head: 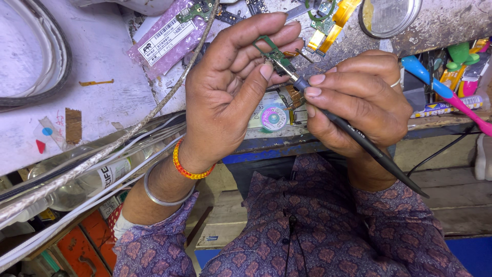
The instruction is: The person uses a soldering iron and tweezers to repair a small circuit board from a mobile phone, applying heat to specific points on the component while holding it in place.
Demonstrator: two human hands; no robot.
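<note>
In the upper centre of the frame, the left hand (233, 82) pinches a small green circuit board (272, 54) between thumb and fingers. The right hand (359, 97) grips a thin black pen-shaped tool (369, 146), its metal tip touching the board.

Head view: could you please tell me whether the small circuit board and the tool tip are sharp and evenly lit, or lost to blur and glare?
Head view: the small green circuit board in the left hand and the black soldering tool in the right hand are sharp, in soft even light with no glare; the round mirror at the top edge looks washed out, and the lower left clutter is dimmer.
</note>
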